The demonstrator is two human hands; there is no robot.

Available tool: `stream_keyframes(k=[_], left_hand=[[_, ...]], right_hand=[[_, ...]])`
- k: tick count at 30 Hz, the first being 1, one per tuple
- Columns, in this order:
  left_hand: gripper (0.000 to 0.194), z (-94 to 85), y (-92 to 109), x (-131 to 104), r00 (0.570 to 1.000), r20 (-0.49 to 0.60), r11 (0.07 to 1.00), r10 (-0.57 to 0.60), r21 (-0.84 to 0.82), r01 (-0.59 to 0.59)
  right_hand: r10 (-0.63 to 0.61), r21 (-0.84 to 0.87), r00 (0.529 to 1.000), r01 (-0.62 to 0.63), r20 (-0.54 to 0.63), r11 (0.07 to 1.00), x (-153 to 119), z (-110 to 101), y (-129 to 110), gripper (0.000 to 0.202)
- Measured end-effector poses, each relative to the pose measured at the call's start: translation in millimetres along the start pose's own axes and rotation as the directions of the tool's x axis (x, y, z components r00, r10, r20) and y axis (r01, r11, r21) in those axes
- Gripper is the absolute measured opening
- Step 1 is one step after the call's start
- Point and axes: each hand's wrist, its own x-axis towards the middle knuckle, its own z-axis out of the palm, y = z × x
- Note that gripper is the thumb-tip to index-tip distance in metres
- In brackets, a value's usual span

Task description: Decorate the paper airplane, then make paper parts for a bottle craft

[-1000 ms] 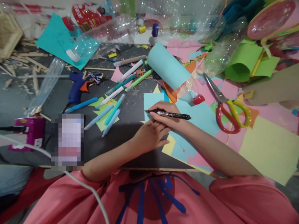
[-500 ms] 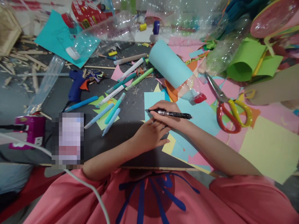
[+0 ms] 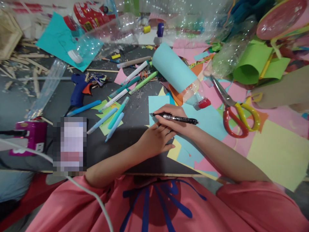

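My right hand (image 3: pixel 172 117) holds a black pen (image 3: pixel 181 119), its tip pointing left over a small light-blue paper (image 3: pixel 158 102). The tip is at the paper's left part; whether it touches cannot be made out. My left hand (image 3: pixel 155 140) lies flat just below, fingers stretched out, its fingertips against the underside of my right hand. Part of the paper is hidden beneath both hands. Just beyond them lies a plastic bottle wrapped in light-blue paper (image 3: pixel 175 67), with a red cap (image 3: pixel 204 103).
Scissors (image 3: pixel 233 109) with red and yellow handles lie on coloured paper at right. Several markers (image 3: pixel 118 112), a blue glue gun (image 3: pixel 78 90) and a phone (image 3: pixel 72 145) with a blurred screen are at left. Clear bottles (image 3: pixel 103 35) and wood scraps (image 3: pixel 31 61) lie farther back. A white cable (image 3: pixel 91 191) crosses the front left.
The view has shifted very slightly. Both hands and the pen stay in practically the same place.
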Motion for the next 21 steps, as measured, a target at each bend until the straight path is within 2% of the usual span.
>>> stream_keyframes(k=[4, 8, 11, 14, 16, 21], left_hand=[[0.039, 0.9, -0.2, -0.5, 1.000, -0.023, 1.000, 0.002, 0.001, -0.002], [0.040, -0.2, -0.3, -0.6, 1.000, -0.023, 1.000, 0.011, 0.019, -0.011], [0.041, -0.7, 0.1, -0.7, 1.000, -0.020, 1.000, 0.008, 0.026, -0.008], [0.040, -1.3, 0.2, -0.6, 1.000, -0.010, 1.000, 0.000, 0.023, 0.001], [0.040, -2.2, 0.2, -0.1, 1.000, 0.005, 1.000, -0.001, 0.019, 0.001], [0.042, -3.3, 0.1, 0.5, 1.000, 0.026, 1.000, 0.004, 0.018, -0.005]], right_hand=[[0.018, -0.009, 0.998, -0.018, 0.062, 1.000, 0.8, -3.5, -5.2, 0.015], [0.055, -0.037, 0.998, -0.054, 0.029, 0.998, 0.4, -4.8, -7.8, 0.016], [0.015, -0.042, 1.000, -0.014, 0.009, 0.999, -0.3, -1.9, -3.4, 0.017], [-0.027, -0.038, 0.998, 0.029, 0.049, 0.999, -0.5, -1.1, -1.6, 0.019], [0.002, -0.049, 0.997, 0.002, 0.072, 0.999, -0.4, -2.6, -3.9, 0.018], [0.067, -0.068, 0.998, -0.066, 0.011, 0.996, 0.2, -5.7, -9.0, 0.015]])
